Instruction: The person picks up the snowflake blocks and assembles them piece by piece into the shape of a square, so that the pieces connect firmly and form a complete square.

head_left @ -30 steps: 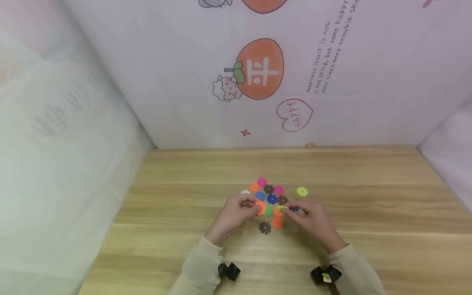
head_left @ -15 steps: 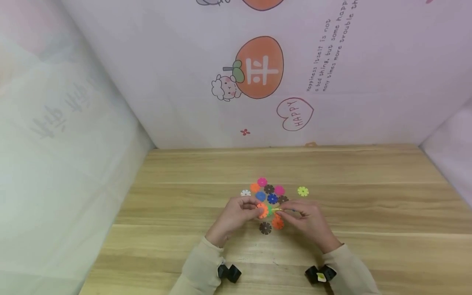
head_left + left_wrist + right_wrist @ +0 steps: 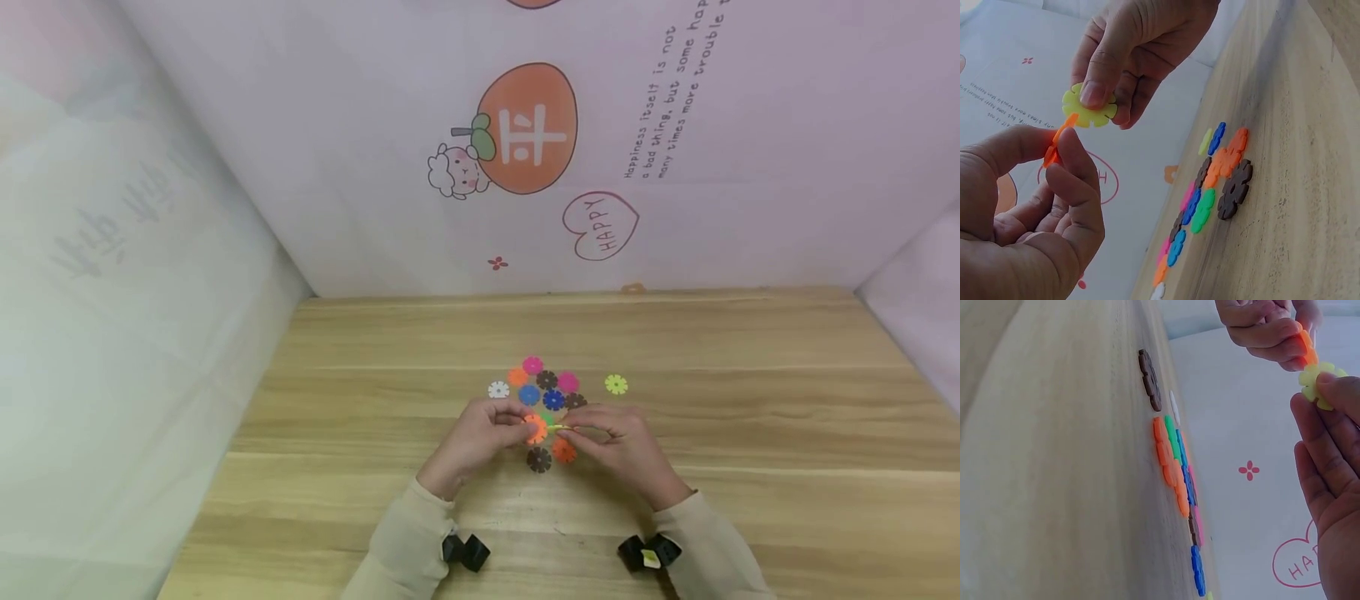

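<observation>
My left hand [image 3: 480, 437] pinches an orange snowflake disc [image 3: 1059, 140] between thumb and fingers. The right hand [image 3: 630, 446] pinches a yellow snowflake disc [image 3: 1092, 117], its thumb flat on the face. Above the table, the two notched rims meet, with the discs turned across each other. In the right wrist view the orange rim overlaps the yellow disc's [image 3: 1309, 380] edge; I cannot tell how deep the notches engage. Just below the hands lie a green disc [image 3: 1203, 211], orange discs [image 3: 1225, 161] and a dark brown disc [image 3: 538, 460].
Beyond the hands, several loose discs are spread on the wooden table [image 3: 360, 467]: pink [image 3: 532, 365], dark blue [image 3: 553, 400], light blue [image 3: 528, 395] and white [image 3: 498, 389]. Another yellow disc [image 3: 617, 384] lies apart to the right. A printed cloth [image 3: 375, 167] stands behind the table.
The right hand has moved left, bringing its yellow disc against the orange one and turning it edge-on to the head view. The left hand has stayed nearly still.
</observation>
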{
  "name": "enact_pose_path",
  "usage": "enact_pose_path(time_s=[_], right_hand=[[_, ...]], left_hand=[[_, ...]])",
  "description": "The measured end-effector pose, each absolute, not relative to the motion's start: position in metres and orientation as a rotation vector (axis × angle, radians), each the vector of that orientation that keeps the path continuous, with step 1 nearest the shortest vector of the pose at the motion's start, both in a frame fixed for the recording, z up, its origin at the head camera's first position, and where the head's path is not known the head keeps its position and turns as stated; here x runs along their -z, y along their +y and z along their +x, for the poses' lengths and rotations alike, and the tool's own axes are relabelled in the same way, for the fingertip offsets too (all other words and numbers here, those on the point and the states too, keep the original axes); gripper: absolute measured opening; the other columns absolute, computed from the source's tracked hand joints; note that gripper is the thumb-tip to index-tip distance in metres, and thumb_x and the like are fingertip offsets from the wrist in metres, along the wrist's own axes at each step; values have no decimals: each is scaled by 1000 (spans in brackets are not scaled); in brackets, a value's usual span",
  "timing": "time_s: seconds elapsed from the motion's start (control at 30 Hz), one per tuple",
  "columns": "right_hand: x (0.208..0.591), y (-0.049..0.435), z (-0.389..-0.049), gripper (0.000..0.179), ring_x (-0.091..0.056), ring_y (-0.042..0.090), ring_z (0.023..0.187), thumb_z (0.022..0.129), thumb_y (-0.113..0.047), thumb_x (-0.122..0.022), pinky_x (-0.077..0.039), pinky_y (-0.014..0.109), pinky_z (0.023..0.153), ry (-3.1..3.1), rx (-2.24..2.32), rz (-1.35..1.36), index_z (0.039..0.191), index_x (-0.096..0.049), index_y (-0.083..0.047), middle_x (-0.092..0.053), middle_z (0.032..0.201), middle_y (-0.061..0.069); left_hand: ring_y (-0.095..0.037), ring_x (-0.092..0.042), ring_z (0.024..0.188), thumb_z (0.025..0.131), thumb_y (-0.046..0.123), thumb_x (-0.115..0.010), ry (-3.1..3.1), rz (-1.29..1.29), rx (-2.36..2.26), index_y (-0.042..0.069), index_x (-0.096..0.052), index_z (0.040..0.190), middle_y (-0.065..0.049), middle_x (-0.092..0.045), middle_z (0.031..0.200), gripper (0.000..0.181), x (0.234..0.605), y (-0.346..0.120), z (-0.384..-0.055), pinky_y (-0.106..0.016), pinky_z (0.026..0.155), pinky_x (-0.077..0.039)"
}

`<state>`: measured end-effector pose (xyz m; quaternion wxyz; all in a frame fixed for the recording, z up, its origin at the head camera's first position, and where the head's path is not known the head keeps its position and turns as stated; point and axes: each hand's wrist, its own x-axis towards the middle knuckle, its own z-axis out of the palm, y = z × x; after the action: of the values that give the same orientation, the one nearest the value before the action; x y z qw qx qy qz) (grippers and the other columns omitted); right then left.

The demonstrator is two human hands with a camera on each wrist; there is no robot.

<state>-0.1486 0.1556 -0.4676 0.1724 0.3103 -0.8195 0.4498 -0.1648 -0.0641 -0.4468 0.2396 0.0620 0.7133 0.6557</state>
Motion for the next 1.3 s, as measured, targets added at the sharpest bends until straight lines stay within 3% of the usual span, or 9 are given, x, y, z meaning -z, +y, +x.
enact_pose_path(time_s=[0.7, 0.9, 1.07, 1.3], right_hand=[[468, 150, -149, 27, -69, 19, 79, 64, 6, -79, -50, 12, 77, -2288, -1270, 986, 85, -73, -9, -73, 86, 6], [470, 151, -151, 25, -69, 20, 79, 63, 6, -80, -48, 9, 78, -2313, -1255, 954, 83, -74, -7, -73, 85, 7], [464, 151, -150, 25, -68, 15, 80, 67, 1, -79, -52, 15, 71, -2328, -1251, 959, 87, -73, -12, -73, 87, 2], [462, 151, -151, 32, -68, 13, 81, 65, 5, -79, -55, 21, 67, -2284, -1245, 1024, 91, -73, -13, -73, 90, 1]], left_hand=[[-12, -64, 72, 81, 0, -66, 1817, 160, -1868, -5, -67, 94, -4, -67, 81, 14, 448, -62, -165, -49, 83, -52], [-11, -63, 70, 82, 1, -66, 1813, 164, -1861, -7, -66, 95, -3, -67, 78, 16, 450, -63, -167, -45, 80, -54], [-11, -64, 75, 82, 4, -67, 1825, 156, -1828, -5, -66, 99, -2, -67, 80, 19, 448, -65, -168, -42, 84, -53], [-12, -64, 77, 83, 5, -67, 1819, 156, -1818, -3, -66, 100, -4, -66, 85, 18, 446, -69, -167, -44, 85, -52]])
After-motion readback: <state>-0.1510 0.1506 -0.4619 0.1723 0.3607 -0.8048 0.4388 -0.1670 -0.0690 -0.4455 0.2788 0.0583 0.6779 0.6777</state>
